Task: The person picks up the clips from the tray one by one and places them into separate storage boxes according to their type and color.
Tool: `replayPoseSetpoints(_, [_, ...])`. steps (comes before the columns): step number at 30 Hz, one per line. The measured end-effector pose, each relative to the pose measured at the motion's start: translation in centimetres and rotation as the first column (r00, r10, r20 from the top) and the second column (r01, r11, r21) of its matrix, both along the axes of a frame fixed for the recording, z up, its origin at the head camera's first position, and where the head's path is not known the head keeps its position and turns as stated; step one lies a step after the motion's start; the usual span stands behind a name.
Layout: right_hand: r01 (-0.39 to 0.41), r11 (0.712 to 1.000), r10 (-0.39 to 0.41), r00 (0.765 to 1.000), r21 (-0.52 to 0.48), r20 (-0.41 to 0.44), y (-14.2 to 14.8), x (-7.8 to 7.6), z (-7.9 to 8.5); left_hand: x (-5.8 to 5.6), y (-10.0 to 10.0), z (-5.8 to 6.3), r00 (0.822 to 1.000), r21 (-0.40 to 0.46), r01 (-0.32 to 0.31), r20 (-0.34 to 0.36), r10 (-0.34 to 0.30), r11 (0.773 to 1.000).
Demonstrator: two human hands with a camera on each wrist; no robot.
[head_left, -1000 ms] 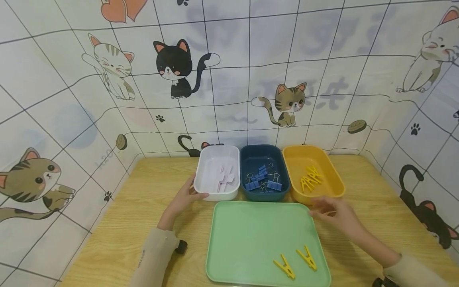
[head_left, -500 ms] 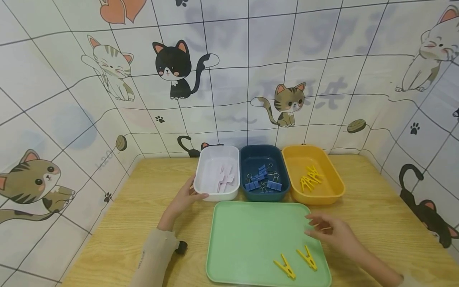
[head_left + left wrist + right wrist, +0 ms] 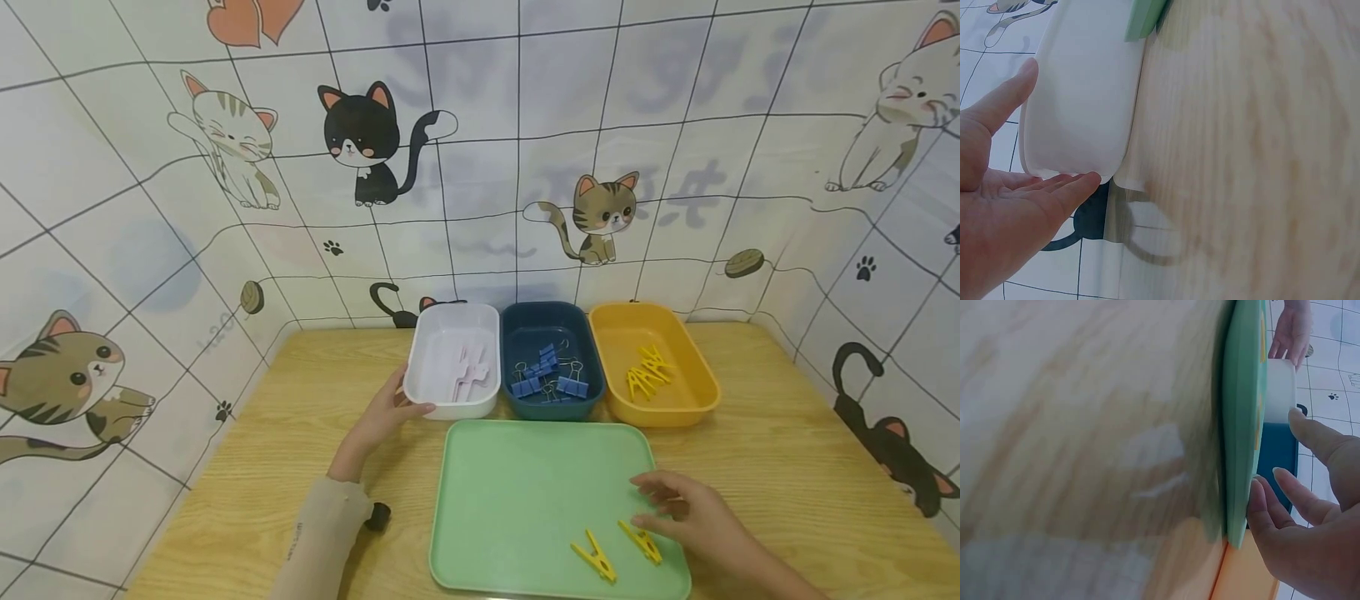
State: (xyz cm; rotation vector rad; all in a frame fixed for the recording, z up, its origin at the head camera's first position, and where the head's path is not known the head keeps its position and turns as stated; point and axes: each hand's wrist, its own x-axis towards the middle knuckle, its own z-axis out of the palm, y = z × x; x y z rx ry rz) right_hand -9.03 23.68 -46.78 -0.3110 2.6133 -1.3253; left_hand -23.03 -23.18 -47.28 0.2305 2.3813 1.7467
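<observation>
My left hand (image 3: 384, 410) rests against the front left corner of a white bin (image 3: 452, 412); in the left wrist view the thumb lies at its rim and straight fingers touch its side. Pale pink clips (image 3: 470, 375) lie inside. My right hand (image 3: 688, 510) hovers over the right edge of a green tray (image 3: 517, 483), fingers loosely bent, thumb apart from them and near a yellow clothespin (image 3: 643, 546). Left of that one, a second yellow clothespin (image 3: 596, 558) lies on the tray. The right wrist view has the right fingertips (image 3: 1257, 494) at the tray's edge.
Beside the white bin stand a dark blue bin (image 3: 551, 410) with several blue binder clips (image 3: 546, 367) and a yellow bin (image 3: 663, 414) with several yellow clothespins (image 3: 648, 375). All sit on a wooden table (image 3: 765, 442) against a cat-patterned wall covering (image 3: 480, 192).
My right hand has moved from in front of the yellow bin down towards the right-hand clothespin on the tray. The left hand has stayed at the white bin.
</observation>
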Motion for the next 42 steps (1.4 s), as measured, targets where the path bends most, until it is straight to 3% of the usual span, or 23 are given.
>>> replayPoseSetpoints(6, [0.002,1.000,-0.004,0.998,0.020,0.056,0.0,0.3,-0.3,0.1,0.0,0.3,1.000,0.000,0.013,-0.010,-0.013,1.000])
replayPoseSetpoints(15, [-0.044,0.990,0.058,0.993,0.130,-0.108,0.1,0.6,-1.2,-0.1,-0.1,0.2,1.000,0.017,0.015,-0.013,-0.015,1.000])
replayPoseSetpoints(25, [-0.063,0.980,0.083,0.992,0.186,-0.098,0.0,0.7,-1.2,-0.1,0.0,-0.1,1.000,0.031,0.017,-0.018,-0.016,0.999])
replayPoseSetpoints(35, [-0.079,0.979,0.118,0.971,0.187,-0.208,0.3,0.7,-2.1,-0.1,0.0,-0.2,1.000,0.030,0.011,-0.017,-0.010,0.999])
replayPoseSetpoints(42, [-0.060,0.981,0.082,0.990,0.187,-0.114,0.1,0.6,-1.7,0.0,0.0,-0.1,1.000,0.009,0.006,-0.009,-0.006,1.000])
